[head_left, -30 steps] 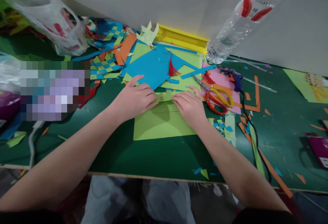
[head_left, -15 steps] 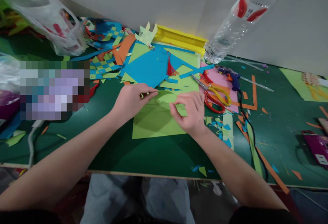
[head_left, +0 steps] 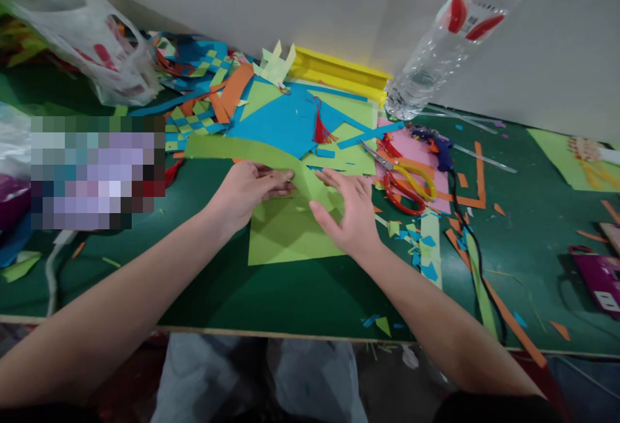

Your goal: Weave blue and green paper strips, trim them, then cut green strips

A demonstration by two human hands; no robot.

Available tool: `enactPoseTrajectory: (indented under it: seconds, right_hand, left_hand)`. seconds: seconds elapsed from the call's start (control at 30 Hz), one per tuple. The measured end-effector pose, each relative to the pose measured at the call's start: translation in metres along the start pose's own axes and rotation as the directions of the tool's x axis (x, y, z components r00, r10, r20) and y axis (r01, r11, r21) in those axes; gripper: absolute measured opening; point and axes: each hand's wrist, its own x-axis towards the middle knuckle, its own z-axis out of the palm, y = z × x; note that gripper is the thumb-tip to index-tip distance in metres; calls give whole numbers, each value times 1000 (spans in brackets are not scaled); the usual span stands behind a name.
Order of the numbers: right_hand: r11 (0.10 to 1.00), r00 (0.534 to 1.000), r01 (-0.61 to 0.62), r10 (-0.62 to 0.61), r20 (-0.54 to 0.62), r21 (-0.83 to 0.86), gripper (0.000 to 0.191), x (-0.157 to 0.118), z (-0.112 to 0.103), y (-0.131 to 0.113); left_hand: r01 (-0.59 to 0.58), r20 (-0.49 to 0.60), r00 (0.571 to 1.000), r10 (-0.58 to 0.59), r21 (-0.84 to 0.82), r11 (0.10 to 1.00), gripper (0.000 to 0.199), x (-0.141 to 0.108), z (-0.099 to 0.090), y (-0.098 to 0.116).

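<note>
My left hand (head_left: 254,192) pinches a light green paper strip (head_left: 227,148) between thumb and fingers. The strip reaches out to the left above the hand, and its other part twists down toward the right. My right hand (head_left: 346,206) is beside it with thumb and fingers apart, close to the strip's right part. Under both hands lies a green paper sheet (head_left: 295,236) on the dark green table. Just beyond them are a blue paper sheet (head_left: 271,119) and a red tassel (head_left: 320,124).
Scissors (head_left: 411,177) with yellow and red handles lie right of my right hand. A clear bottle (head_left: 426,68) and a yellow tray (head_left: 339,73) stand by the wall. A plastic bag (head_left: 106,55) and paper scraps are at the left.
The strip now stretches out left above my left hand, where it did not show before. The fingers of my right hand have spread from a near pinch, and the hand has shifted slightly left.
</note>
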Motion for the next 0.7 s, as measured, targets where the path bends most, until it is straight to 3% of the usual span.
enactPoseTrajectory:
  seconds: [0.1,0.23,0.37,0.5,0.6,0.7]
  right_hand:
    - [988,995,-96,100,-28,118,29,-1,4,2]
    - [935,978,-204,210,12,291,24,0,3,5]
    - [871,952,-306,287,106,384,30,1,0,6]
    - [855,950,-313,291,117,414,32,2,-2,6]
    - [832,943,-331,309,125,445,32,2,-1,8]
    - [802,933,-354,337,124,481,34,2,1,12]
  left_hand:
    - [-35,-12,999,35,39,999,27,-1,1,0]
    - [-87,111,990,84,27,996,30,-3,2,2]
    - [28,109,994,-14,-126,992,24,-3,2,6]
    - [94,91,993,-75,-225,970,21,-1,0,9]
    - [56,102,994,-37,-196,979,21,-2,-1,8]
    - [-61,211,975,75,-73,995,27,-6,0,7]
